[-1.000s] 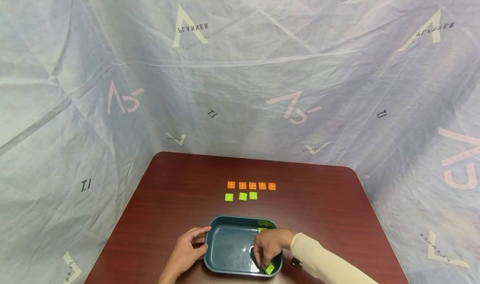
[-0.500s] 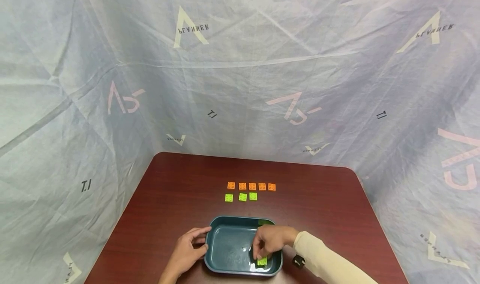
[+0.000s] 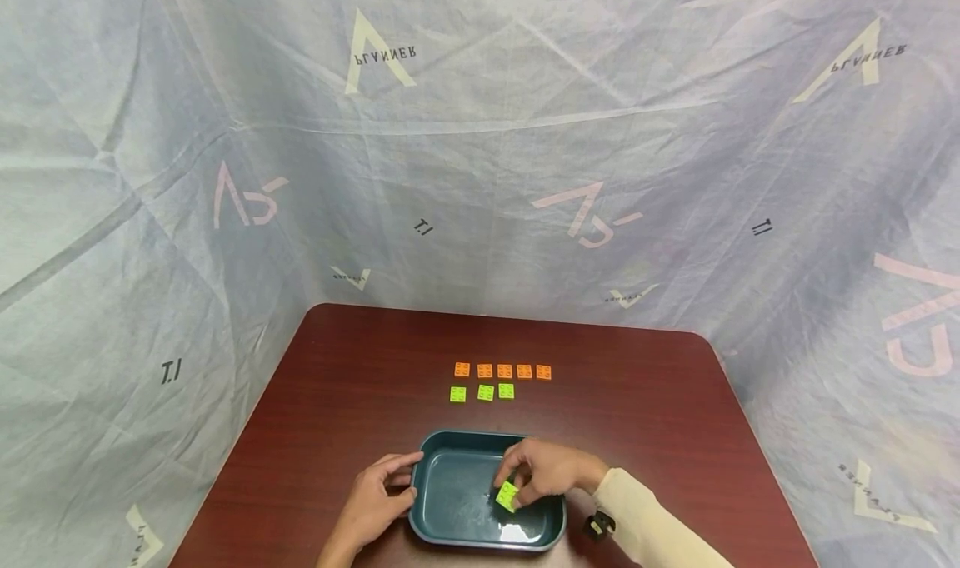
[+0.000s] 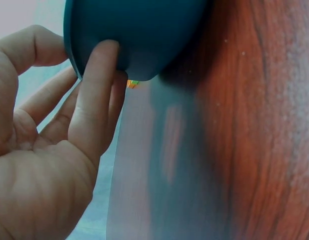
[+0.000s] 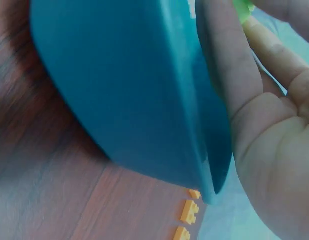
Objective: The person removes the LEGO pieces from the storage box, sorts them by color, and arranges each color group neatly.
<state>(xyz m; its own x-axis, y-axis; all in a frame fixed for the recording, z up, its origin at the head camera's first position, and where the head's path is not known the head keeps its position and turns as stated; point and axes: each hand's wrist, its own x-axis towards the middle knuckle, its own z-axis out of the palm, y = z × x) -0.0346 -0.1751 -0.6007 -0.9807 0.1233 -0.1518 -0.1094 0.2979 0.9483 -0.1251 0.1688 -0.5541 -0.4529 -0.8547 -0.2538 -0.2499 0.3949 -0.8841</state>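
Observation:
A dark teal tray stands at the table's near side. My left hand holds its left rim; in the left wrist view the thumb lies at the rim's edge and a finger against the outer wall. My right hand pinches a lime-green toy building block, tilted with its studs showing, over the right part of the tray. In the right wrist view only a sliver of this block shows between the fingers. The hand hides the tray's far right corner.
Beyond the tray, a row of several orange blocks lies on the dark red table. Three green blocks form a row just in front of them. Printed grey cloth hangs around the table's back and sides.
My right hand has picked up a green block from the tray's near right corner and moved it up and leftward. My left hand has stayed at the tray's left rim.

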